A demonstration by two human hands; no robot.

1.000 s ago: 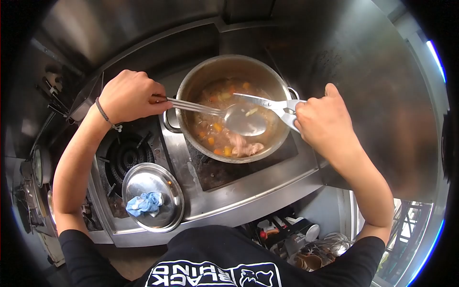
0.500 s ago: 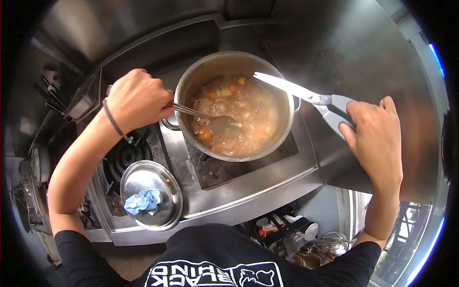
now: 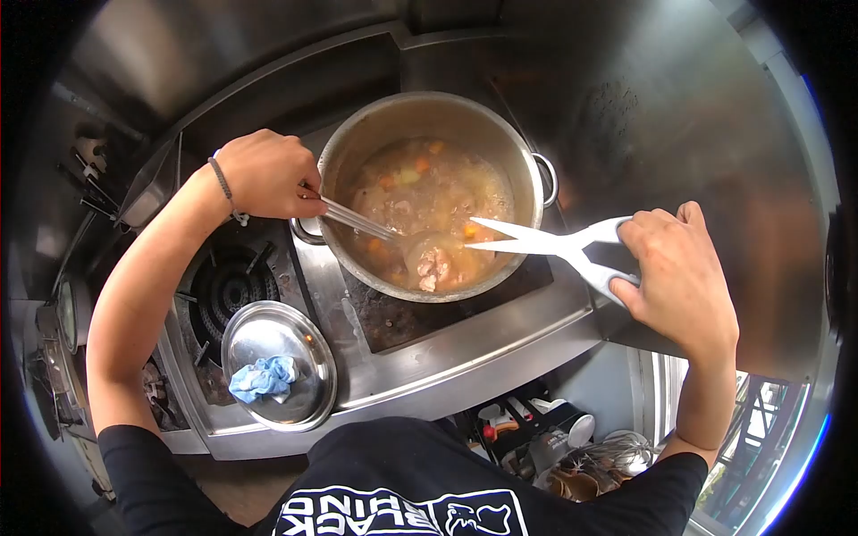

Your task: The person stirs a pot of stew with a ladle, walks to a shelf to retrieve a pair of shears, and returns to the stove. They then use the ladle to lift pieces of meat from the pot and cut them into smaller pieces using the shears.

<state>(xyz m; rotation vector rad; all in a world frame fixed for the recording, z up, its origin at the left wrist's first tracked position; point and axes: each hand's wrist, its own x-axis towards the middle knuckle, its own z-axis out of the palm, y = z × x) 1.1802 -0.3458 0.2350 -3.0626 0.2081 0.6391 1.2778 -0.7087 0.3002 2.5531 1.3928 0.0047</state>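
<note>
My left hand (image 3: 273,174) is closed round the metal handle of a ladle (image 3: 362,221), whose bowl sits low in the pot at the soup's surface. Chunks of meat (image 3: 433,266) lie in that bowl. In my right hand (image 3: 677,272) is a pair of kitchen scissors (image 3: 559,243), fingers through the handle loops. Their blades are spread apart and point left over the pot, just right of the meat. The large metal pot (image 3: 527,192) holds cloudy soup (image 3: 447,192) with orange and pale pieces.
Left of the pot is a gas burner (image 3: 234,290). A round metal lid (image 3: 308,384) with a crumpled blue cloth (image 3: 264,379) on it lies at the stove's front. Utensils, including a whisk (image 3: 621,451), stand below at right. A metal wall (image 3: 626,134) rises at right.
The ladle has come up with meat chunks in its bowl. The scissors have swung down and opened, their tips now close to the ladle.
</note>
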